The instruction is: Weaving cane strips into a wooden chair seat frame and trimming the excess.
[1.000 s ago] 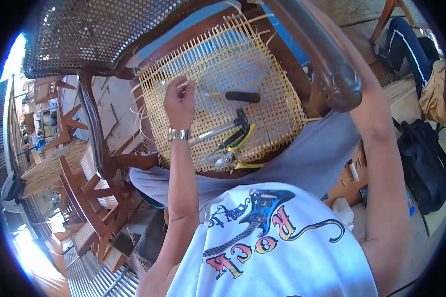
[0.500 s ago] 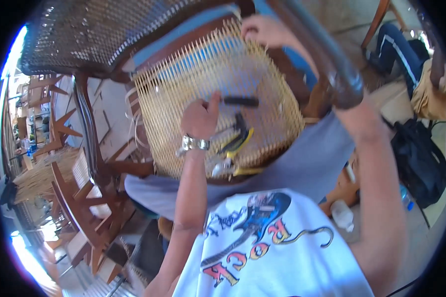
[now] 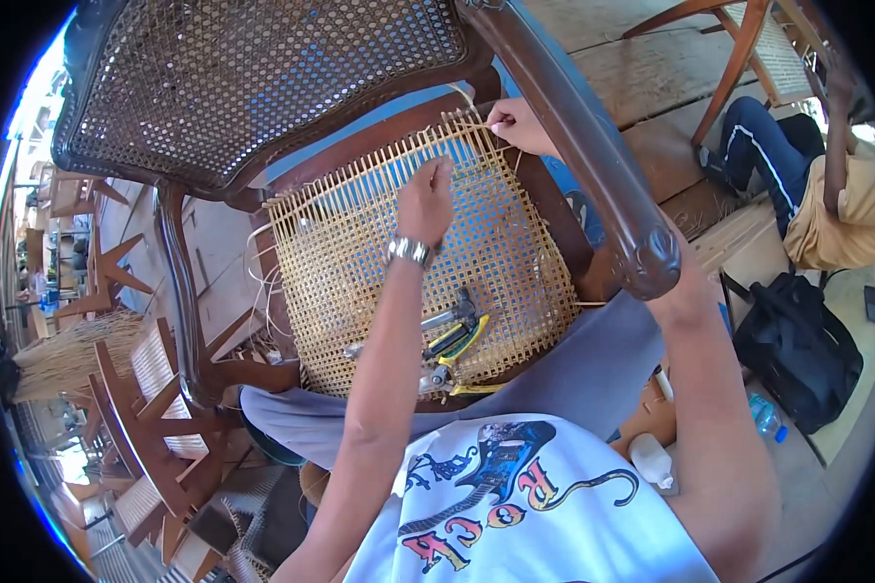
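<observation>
A wooden armchair's half-woven cane seat (image 3: pixel 360 277) lies before me, its strands making an open grid. At the seat's far right corner my right hand (image 3: pixel 525 128) reaches under the armrest, thumb and fingers pinched on a cane strand (image 3: pixel 486 124). My left hand (image 3: pixel 425 206), wearing a metal watch, is closed above the far middle of the weave; what it holds, if anything, is hidden. On the near part of the seat lie a hammer (image 3: pixel 465 305), yellow-and-black-handled pliers (image 3: pixel 462 340) and another yellow-handled tool (image 3: pixel 445 377), partly behind my left forearm.
The chair's cane back (image 3: pixel 272 92) rises at the far left, and its dark armrest (image 3: pixel 593 146) crosses above my right arm. Wooden chair frames (image 3: pixel 156 408) stand at left. A black bag (image 3: pixel 802 350), a plastic bottle (image 3: pixel 766 416) and another seated person (image 3: pixel 797 185) are at right.
My left hand has moved away from me across the seat. The black-handled tool beside it is no longer visible. My right hand has shifted slightly nearer on the corner strands; the view has tilted.
</observation>
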